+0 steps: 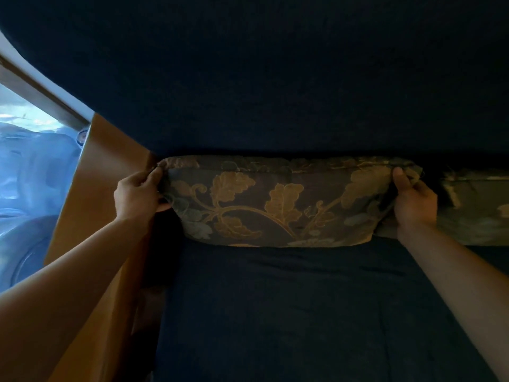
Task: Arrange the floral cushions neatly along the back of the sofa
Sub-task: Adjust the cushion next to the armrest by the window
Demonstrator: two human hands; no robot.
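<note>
The floral cushion stands long-ways against the sofa back, at the sofa's left end. The left hand pinches its left top corner and the right hand its right. A second cushion sits just beside, right.

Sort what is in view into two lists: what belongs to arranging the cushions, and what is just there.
Part of the job:
- floral cushion, gripped at its upper corners by the left hand and right hand
- second floral cushion, at the right edge
- dark blue sofa back and sofa seat

Just there:
- brown panel on the left
- window beyond it
</note>
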